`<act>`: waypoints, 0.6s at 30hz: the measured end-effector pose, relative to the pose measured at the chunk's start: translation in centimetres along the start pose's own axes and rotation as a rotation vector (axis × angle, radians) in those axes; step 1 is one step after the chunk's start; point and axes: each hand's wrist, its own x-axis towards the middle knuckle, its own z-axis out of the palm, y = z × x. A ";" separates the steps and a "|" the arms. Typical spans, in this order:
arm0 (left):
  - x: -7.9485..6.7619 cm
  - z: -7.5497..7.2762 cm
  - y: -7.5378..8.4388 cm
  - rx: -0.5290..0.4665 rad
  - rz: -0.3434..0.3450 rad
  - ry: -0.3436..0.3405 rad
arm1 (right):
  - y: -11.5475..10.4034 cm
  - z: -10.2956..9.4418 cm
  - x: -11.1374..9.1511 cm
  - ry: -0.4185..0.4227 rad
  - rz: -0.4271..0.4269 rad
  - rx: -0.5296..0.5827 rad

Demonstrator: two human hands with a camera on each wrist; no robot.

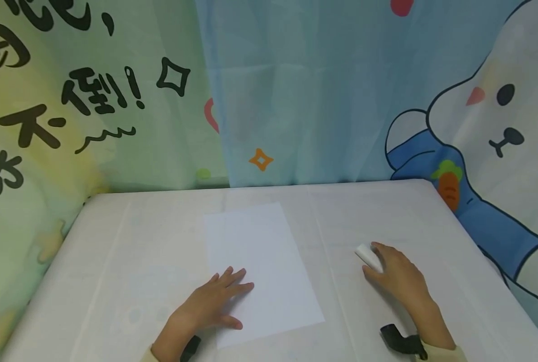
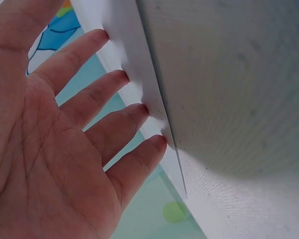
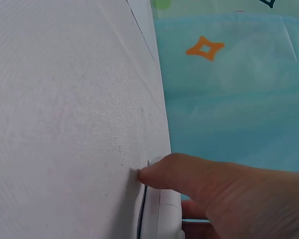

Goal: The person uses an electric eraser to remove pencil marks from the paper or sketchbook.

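Observation:
A white sheet of paper point(image 1: 269, 261) lies on the white table. Over its lower left part my left hand point(image 1: 216, 301) has its fingers spread and nearly straight. In the left wrist view, the fingertips point(image 2: 139, 110) touch the paper close to its edge. To the right of the sheet, my right hand point(image 1: 397, 276) holds a small white oblong object point(image 1: 369, 257) between thumb and fingers, low at the tabletop. The right wrist view shows the thumb on one side of this object point(image 3: 162, 214), which has a seam and a dark line along its lower edge; its kind cannot be told.
The white-covered table point(image 1: 151, 251) reaches back to a printed curtain point(image 1: 296, 100) with writing, stars and a cartoon animal. A dark strap end point(image 1: 402, 342) sticks out beside the right wrist, and another dark piece point(image 1: 190, 348) sits at the left wrist.

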 end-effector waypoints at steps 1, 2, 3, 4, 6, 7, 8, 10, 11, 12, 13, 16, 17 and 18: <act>0.0 0.0 0.0 0.004 0.000 0.001 | 0.0 0.0 0.0 0.009 0.003 0.012; -0.1 0.0 0.0 0.011 0.003 0.003 | 0.0 0.1 0.0 0.016 0.001 0.019; -0.1 0.0 0.0 0.013 0.002 0.002 | 0.1 0.1 0.0 0.021 0.000 0.021; -0.1 0.0 0.0 0.011 -0.001 -0.002 | 0.1 0.2 0.0 0.025 0.000 0.021; -0.2 -0.1 0.0 0.007 -0.004 -0.009 | 0.1 0.3 0.0 0.033 0.000 0.024; -0.2 -0.1 0.0 0.004 -0.004 -0.011 | 0.1 0.4 0.0 0.035 0.003 0.023; -0.2 -0.1 0.0 0.003 -0.004 -0.014 | 0.2 0.5 0.0 0.036 0.006 0.024; -0.3 -0.2 0.0 0.001 -0.004 -0.019 | 0.2 0.5 0.0 0.033 0.019 0.031; -0.3 -0.2 0.0 0.002 -0.003 -0.019 | 0.2 0.5 0.0 0.029 0.027 0.038; -0.3 -0.2 0.0 0.003 -0.003 -0.019 | 0.2 0.5 0.0 0.025 0.032 0.046; -0.3 -0.2 0.0 0.001 -0.006 -0.019 | 0.2 0.5 0.1 0.020 0.035 0.057; -0.2 -0.1 -0.2 -0.020 -0.015 -0.026 | 0.3 0.3 0.1 0.003 0.047 0.098; -0.1 0.0 -0.2 -0.030 -0.018 -0.031 | 0.4 0.2 0.1 0.002 0.052 0.112; 0.0 0.0 -0.2 -0.040 -0.019 -0.035 | 0.4 0.1 0.0 0.008 0.052 0.123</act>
